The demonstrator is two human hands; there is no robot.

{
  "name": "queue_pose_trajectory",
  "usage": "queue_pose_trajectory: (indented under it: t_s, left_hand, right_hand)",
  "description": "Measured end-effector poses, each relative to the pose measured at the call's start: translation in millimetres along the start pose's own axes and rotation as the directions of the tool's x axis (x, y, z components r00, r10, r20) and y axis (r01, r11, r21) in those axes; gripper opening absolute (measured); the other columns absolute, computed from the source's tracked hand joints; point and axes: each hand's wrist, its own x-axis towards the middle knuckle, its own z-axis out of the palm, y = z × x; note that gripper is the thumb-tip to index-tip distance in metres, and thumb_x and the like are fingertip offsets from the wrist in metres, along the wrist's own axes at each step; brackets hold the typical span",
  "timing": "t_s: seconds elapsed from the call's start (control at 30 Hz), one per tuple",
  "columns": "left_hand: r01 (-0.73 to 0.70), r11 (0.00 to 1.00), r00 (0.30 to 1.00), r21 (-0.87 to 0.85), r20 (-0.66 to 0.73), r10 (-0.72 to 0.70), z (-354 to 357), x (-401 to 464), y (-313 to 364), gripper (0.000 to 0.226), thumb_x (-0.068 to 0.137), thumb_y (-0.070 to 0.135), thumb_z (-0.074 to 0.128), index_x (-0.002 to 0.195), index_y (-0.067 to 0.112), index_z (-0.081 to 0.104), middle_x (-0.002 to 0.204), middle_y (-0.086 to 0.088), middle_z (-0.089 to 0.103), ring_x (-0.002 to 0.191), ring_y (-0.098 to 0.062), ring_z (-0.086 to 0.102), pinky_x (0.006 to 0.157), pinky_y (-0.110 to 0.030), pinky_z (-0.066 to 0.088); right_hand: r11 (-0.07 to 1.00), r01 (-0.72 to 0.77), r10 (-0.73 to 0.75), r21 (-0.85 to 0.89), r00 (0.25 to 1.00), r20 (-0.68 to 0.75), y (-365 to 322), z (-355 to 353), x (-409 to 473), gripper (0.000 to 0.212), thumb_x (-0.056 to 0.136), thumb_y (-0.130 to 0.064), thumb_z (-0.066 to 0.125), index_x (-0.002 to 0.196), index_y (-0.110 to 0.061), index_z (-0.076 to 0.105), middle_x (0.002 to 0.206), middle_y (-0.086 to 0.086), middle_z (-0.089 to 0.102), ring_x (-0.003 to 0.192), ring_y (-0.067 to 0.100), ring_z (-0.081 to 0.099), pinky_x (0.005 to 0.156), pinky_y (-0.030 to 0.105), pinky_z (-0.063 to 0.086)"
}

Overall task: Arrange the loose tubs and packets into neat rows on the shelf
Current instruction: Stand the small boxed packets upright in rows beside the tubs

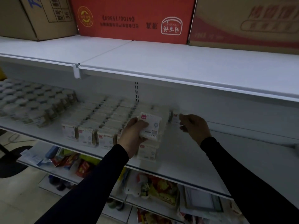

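Shelf [186, 152] | left hand [134, 133] holds packet [151, 126] | rows of packets [100, 125]

A red carton [132, 18] with upside-down white print stands on the upper shelf board [161, 62], between a brown cardboard box [32, 15] at its left and a tan carton with faded red lettering [249, 23] at its right. On the lower tier lie colourful snack bags [160, 189] and blue-white packs [42, 156]
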Motion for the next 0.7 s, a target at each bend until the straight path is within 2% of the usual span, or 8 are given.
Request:
queue_pose_trajectory:
  t_s: [0.07,0.13,0.17,0.23,0.37,0.5,0.57,0.7]
  left_hand:
    - [0.012,1.0,0.999,0.006,0.03,-0.013,9,1,-1,0.033,0.095,0.01,0.056,0.128,0.011,0.053,0.118,-0.014,0.066,0.107,-0.035,0.063,0.101,-0.054,0.047]
    - [0.002,1.0,0.997,0.007,0.074,-0.003,19,-2,0,0.025,0.094,0.009,0.059,0.113,0.024,0.054,0.109,-0.007,0.066,0.102,-0.029,0.065,0.1,-0.049,0.048]
    - [-0.009,1.0,0.996,0.019,0.092,0.007,23,-2,-2,0.025,0.093,0.008,0.061,0.109,0.025,0.052,0.109,-0.005,0.066,0.101,-0.027,0.066,0.099,-0.049,0.049]
    - [-0.016,0.998,0.992,0.06,0.125,0.008,26,-3,-5,0.039,0.088,0.009,0.068,0.121,0.017,0.049,0.116,-0.009,0.067,0.102,-0.028,0.068,0.096,-0.049,0.051]
    - [-0.023,0.994,0.982,0.109,0.189,0.002,32,-4,-6,0.066,0.075,0.024,0.081,0.132,0.009,0.05,0.12,-0.015,0.066,0.105,-0.033,0.067,0.098,-0.055,0.049]
    - [-0.021,0.993,0.989,0.114,0.149,0.004,30,-1,-5,0.049,0.087,0.035,0.07,0.127,0.01,0.057,0.121,-0.008,0.067,0.109,-0.028,0.065,0.099,-0.049,0.049]
    - [-0.027,0.992,0.994,0.122,0.104,0.014,25,4,-5,0.039,0.093,0.03,0.063,0.124,0.007,0.055,0.129,-0.007,0.061,0.114,-0.028,0.062,0.098,-0.048,0.05]
    - [-0.069,0.979,0.998,0.192,0.002,0.07,12,10,-2,0.024,0.095,0.026,0.061,0.11,0.008,0.058,0.123,-0.013,0.063,0.111,-0.03,0.063,0.096,-0.048,0.052]
  right_hand:
    - [0.984,-0.049,0.029,0.172,0.993,0.118,-16,5,-16,0.033,0.091,-0.043,0.059,0.082,-0.014,0.07,0.084,0.007,0.071,0.077,0.02,0.068,0.077,0.034,0.056]
    - [0.971,-0.06,0.024,0.23,0.988,0.156,-26,9,-30,0.032,0.09,-0.045,0.058,0.085,-0.015,0.07,0.086,0.005,0.07,0.078,0.019,0.068,0.076,0.033,0.056]
    - [0.978,-0.042,0.01,0.205,0.988,0.155,-29,10,-36,0.033,0.09,-0.046,0.058,0.085,-0.016,0.07,0.086,0.003,0.07,0.078,0.018,0.068,0.075,0.032,0.056]
    - [0.994,0.003,-0.021,0.105,0.986,0.167,-33,11,-46,0.036,0.089,-0.049,0.057,0.084,-0.016,0.07,0.086,0.003,0.07,0.078,0.017,0.068,0.074,0.03,0.057]
    - [0.999,0.043,-0.047,0.029,0.985,0.166,-31,11,-55,0.045,0.089,-0.046,0.06,0.081,-0.002,0.067,0.08,0.008,0.07,0.071,0.011,0.067,0.069,0.024,0.057]
    - [0.988,-0.05,0.036,0.148,0.994,0.099,-26,5,-48,0.03,0.088,-0.036,0.066,0.077,-0.009,0.069,0.072,-0.004,0.069,0.065,0.006,0.061,0.063,0.018,0.051]
    - [0.969,-0.075,0.07,0.234,0.997,0.029,-21,0,-41,0.03,0.088,-0.029,0.067,0.064,-0.014,0.059,0.061,-0.01,0.063,0.059,0.005,0.057,0.061,0.019,0.049]
    - [0.982,-0.02,0.054,0.19,0.983,-0.175,6,-17,-21,0.044,0.086,-0.03,0.07,0.062,-0.002,0.046,0.061,0.012,0.054,0.059,0.016,0.057,0.064,0.028,0.05]
